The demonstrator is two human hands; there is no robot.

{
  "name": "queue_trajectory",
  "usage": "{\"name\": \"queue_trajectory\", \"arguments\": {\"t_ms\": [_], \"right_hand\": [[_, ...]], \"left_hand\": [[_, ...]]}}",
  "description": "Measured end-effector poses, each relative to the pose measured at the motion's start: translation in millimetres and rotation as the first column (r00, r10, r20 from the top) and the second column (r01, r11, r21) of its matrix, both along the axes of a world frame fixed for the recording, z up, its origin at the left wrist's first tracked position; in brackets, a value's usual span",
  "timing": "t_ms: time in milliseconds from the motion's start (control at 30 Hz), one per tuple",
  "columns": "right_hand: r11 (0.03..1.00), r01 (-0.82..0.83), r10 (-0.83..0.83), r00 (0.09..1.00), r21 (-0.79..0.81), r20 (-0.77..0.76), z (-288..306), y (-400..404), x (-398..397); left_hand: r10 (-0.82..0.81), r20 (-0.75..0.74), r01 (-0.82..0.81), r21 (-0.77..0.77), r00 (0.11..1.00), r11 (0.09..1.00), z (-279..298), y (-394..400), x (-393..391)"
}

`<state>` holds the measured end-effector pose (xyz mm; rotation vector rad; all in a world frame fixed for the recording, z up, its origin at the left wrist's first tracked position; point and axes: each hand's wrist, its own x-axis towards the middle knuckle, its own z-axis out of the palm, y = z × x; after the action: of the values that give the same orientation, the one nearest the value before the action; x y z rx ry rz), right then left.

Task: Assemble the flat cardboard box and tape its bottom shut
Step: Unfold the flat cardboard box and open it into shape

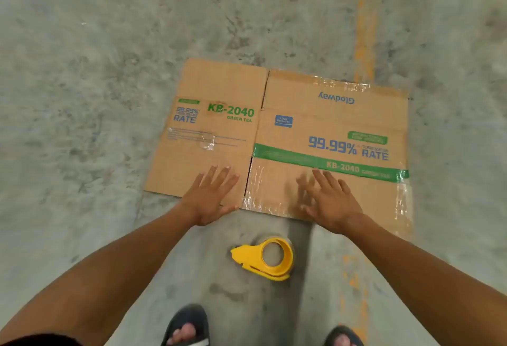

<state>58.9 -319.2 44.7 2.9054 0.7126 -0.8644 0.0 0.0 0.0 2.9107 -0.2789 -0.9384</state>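
Almost nothing of the task is judged to be done. The worn grey concrete floor (pixel 82 76) is seen to carry everything. The printed brown cardboard box (pixel 315 131) lies on it collapsed flat, well clear of every floor edge in view, its green and blue lettering facing up and its flaps in one plane with the panels. Shiny strips of old clear tape can be made out along its right and near edges — leftovers, apparently, not a fresh seal.

Both hands are spread open with fingers apart, gripping nothing. The left hand (pixel 211 197) is stretched over the near edge of the left panel, the right hand (pixel 329 203) over the near edge of the right panel; whether the palms press on the cardboard or hover just above it cannot be told, the right one being blurred.

The yellow plastic tape dispenser (pixel 266 259) with its clear roll rests on the floor just beside the box's near edge, between the forearms, unheld.

Left to do — opening the box, folding the bottom flaps, taping the seam
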Motion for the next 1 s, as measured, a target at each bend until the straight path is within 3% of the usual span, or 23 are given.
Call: {"name": "queue_trajectory", "arguments": {"t_ms": [133,400,567,767,867,1000], "right_hand": [[0.957,-0.268,0.27,0.963,-0.115,0.003,-44.6,3.8,0.2],[0.875,-0.397,0.413,0.911,-0.276,-0.001,-68.0,13.7,6.6],[0.882,-0.385,0.406,0.914,-0.271,0.025,-47.8,24.6,3.9],[0.952,-0.28,0.286,0.958,-0.12,0.033,-4.3,19.4,33.3],[0.969,-0.233,0.242,0.963,-0.085,0.117,29.4,11.9,38.6],[0.968,-0.224,0.248,0.931,-0.116,0.268,59.7,4.3,43.2]], "left_hand": [[-0.206,0.057,0.201,0.081,0.977,0.976,-43.6,12.8,5.4],[-0.403,0.092,0.379,0.204,0.91,0.903,-51.7,20.1,25.1],[-0.314,0.101,0.295,0.172,0.944,0.94,-43.9,18.5,27.2],[-0.172,0.073,0.16,0.145,0.982,0.976,-28.2,26.4,29.2],[-0.139,0.051,0.13,0.162,0.989,0.978,-21.9,29.2,22.6],[-0.139,0.208,0.095,0.21,0.968,0.973,-4.3,30.3,22.9]]}}
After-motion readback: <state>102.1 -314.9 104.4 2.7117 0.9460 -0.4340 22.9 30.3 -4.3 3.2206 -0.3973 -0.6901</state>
